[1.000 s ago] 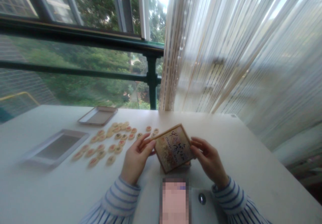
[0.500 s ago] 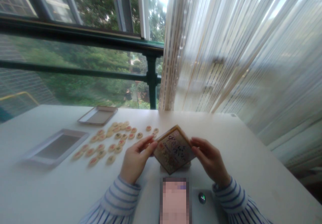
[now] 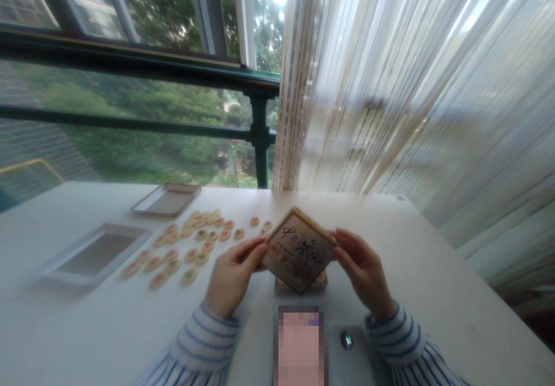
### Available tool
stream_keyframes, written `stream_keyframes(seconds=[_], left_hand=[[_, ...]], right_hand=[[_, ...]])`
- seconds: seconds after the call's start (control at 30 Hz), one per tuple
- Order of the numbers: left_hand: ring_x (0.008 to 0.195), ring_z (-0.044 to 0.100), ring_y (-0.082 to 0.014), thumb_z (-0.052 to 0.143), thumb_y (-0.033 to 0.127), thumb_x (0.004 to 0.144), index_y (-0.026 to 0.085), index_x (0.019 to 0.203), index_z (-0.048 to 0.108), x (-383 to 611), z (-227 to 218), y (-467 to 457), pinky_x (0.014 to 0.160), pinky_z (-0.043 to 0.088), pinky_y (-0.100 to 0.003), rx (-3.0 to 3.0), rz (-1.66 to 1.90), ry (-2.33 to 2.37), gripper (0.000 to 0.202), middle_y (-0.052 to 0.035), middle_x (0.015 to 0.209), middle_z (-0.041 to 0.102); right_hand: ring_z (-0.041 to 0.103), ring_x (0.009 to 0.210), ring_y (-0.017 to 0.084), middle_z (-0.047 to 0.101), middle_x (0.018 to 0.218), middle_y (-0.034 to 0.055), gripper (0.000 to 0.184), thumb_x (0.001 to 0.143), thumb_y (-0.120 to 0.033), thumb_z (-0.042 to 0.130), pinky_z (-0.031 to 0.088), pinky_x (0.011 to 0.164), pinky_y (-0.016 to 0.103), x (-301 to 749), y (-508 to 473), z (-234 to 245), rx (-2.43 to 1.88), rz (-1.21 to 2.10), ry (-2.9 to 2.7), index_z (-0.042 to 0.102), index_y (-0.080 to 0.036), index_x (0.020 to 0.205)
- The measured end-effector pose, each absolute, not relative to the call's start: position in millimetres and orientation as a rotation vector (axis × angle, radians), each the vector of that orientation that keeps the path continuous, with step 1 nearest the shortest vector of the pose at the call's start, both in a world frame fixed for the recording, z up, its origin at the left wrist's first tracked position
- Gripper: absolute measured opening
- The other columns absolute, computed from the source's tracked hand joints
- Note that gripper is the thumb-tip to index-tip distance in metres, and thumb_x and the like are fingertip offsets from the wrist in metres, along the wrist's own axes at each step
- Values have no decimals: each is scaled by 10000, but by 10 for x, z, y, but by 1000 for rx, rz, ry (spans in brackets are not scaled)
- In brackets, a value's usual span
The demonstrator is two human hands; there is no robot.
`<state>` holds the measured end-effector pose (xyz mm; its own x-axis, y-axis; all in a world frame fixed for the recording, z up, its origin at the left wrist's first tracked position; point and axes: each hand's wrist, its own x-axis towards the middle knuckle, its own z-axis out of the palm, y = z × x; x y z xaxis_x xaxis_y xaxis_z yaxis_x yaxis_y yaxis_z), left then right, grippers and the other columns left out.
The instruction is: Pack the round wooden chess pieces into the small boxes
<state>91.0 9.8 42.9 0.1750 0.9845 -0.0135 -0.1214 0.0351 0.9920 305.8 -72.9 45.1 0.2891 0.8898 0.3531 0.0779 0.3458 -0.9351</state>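
Note:
A square box lid (image 3: 299, 248) printed with dark characters is held tilted above the white table (image 3: 433, 270), one corner pointing up. My left hand (image 3: 234, 276) pinches its left edge and my right hand (image 3: 362, 270) grips its right edge. Beneath the lid, part of the box base (image 3: 321, 278) shows on the table. Several round wooden game pieces (image 3: 195, 241) with red or dark marks lie scattered to the left of my hands.
Two shallow white trays lie at the left, one near (image 3: 93, 253) and one farther back (image 3: 167, 199). A small grey device with a round button (image 3: 347, 340) sits by my right sleeve. A window railing (image 3: 260, 137) and a sheer curtain (image 3: 390, 85) stand behind the table.
The lid has been raised slightly and turned between my hands, its face now more toward me. Both hands kept their hold on its edges.

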Motion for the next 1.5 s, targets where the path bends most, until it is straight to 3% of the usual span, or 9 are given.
stream_keyframes(seconds=[0.2,0.43,0.67,0.8,1.03,1.3,1.5], left_hand=[[719,610,-161,685,366,605,152,906,639,927,418,116,599,555,-301,1002,1174,970,373,-35,844,661],[757,601,-168,672,366,622,134,924,605,986,394,85,628,553,-332,939,1174,928,386,-50,880,635],[786,611,-176,652,372,641,151,949,576,1037,383,37,667,551,-364,946,1133,911,386,-53,906,640],[760,630,-189,642,376,651,187,1080,530,1043,402,23,634,558,-367,1017,1085,896,483,-52,878,661],[847,622,-245,644,361,650,186,1183,496,1030,339,12,667,559,-390,1160,1073,884,579,-93,1081,610],[1032,548,-239,682,206,625,208,1289,347,998,395,-28,866,472,-370,1260,959,748,744,-111,1266,471],[1031,550,-212,632,182,682,186,1344,212,995,342,-24,915,435,-358,1299,889,658,785,-106,1172,558]], right_hand=[[608,858,193,588,1103,83,388,762,-298,572,523,743,389,3024,-711,403,-1051,801,-1188,471,-241,1133],[588,908,187,597,1081,70,403,767,-283,569,486,818,398,2929,-722,362,-1072,857,-1213,458,-241,1152],[597,865,196,629,996,66,440,748,-311,586,507,761,385,2931,-713,339,-1149,794,-1175,456,-240,1162],[596,840,183,623,1018,63,413,757,-299,574,511,726,358,2945,-706,330,-1167,722,-1172,473,-248,1155],[590,781,166,613,1005,63,404,793,-295,516,509,661,312,2966,-736,390,-1264,674,-1277,471,-227,1189],[511,996,214,438,1255,93,765,681,-222,636,491,715,320,3022,-778,439,-1259,656,-1534,239,-268,1334],[470,1059,226,289,1356,103,768,678,-203,622,484,728,325,3045,-746,362,-1304,482,-1598,231,-275,1336]])
